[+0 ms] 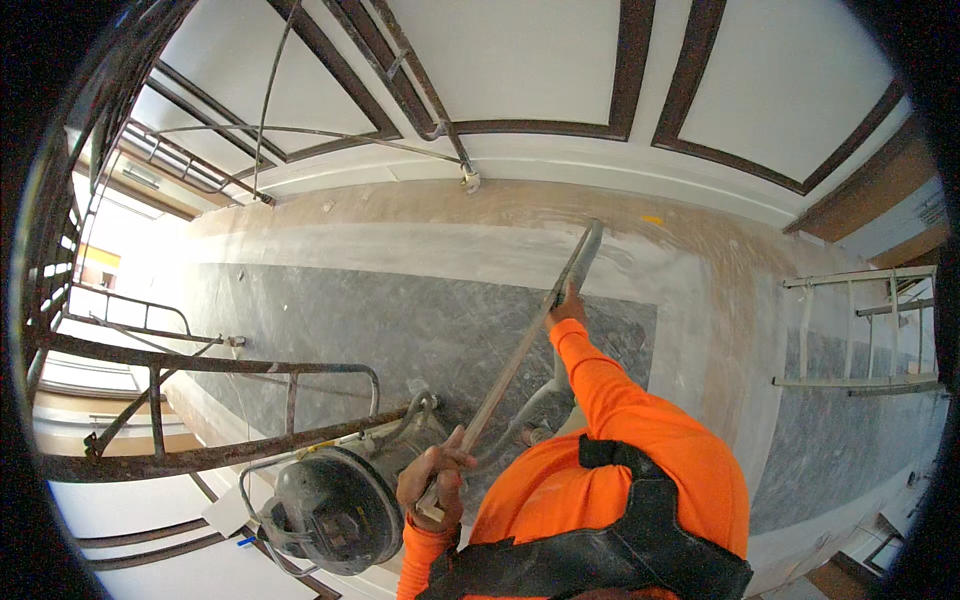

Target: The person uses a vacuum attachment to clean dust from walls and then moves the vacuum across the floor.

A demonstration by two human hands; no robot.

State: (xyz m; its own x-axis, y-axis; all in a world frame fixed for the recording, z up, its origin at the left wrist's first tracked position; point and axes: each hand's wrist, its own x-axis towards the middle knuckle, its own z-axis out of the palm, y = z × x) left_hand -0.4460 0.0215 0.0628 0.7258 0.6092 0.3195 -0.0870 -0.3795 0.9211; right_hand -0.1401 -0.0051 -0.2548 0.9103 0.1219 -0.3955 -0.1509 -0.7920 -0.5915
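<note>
My left hand (433,480) is closed around the lower end of a long, flat wooden stick (510,367) at the lower centre. Farther up, my right hand (570,306) grips the same stick together with a grey vacuum hose (585,255). The hose's far end lies by the dusty floor border near the wall. From my right hand the hose curves back beside my legs towards a drum vacuum cleaner (334,510) with a black top, left of my left hand. Its exact connection is partly hidden.
Rusty metal scaffold frames (225,457) stand at the left, with another scaffold leg (450,142) by the panelled wall (540,60). A pale metal frame resembling a ladder (847,330) is at the right. The dusty floor (337,315) has a dark grey middle and paler borders.
</note>
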